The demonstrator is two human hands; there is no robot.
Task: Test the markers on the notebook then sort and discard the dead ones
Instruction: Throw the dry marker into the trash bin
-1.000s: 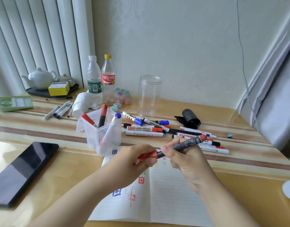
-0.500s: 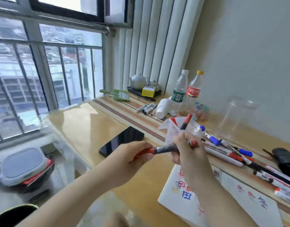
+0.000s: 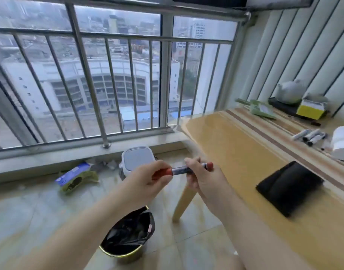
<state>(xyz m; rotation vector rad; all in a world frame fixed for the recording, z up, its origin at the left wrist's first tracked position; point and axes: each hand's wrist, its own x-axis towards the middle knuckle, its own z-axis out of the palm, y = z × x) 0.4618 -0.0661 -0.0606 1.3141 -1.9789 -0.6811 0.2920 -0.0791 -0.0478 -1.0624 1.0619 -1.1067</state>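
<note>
Holding a red-capped marker (image 3: 183, 169) level between both hands, out past the table (image 3: 235, 149) edge and above the floor. Left hand (image 3: 147, 181) curls round the red cap end; right hand (image 3: 201, 177) wraps the barrel toward the other red end. Looks like the discard step: the black-lined bin (image 3: 128, 234) sits on the floor below and slightly left, well apart from the marker. Next move likely needs one hand to let go, the other to lower it over the bin opening and drop.
</note>
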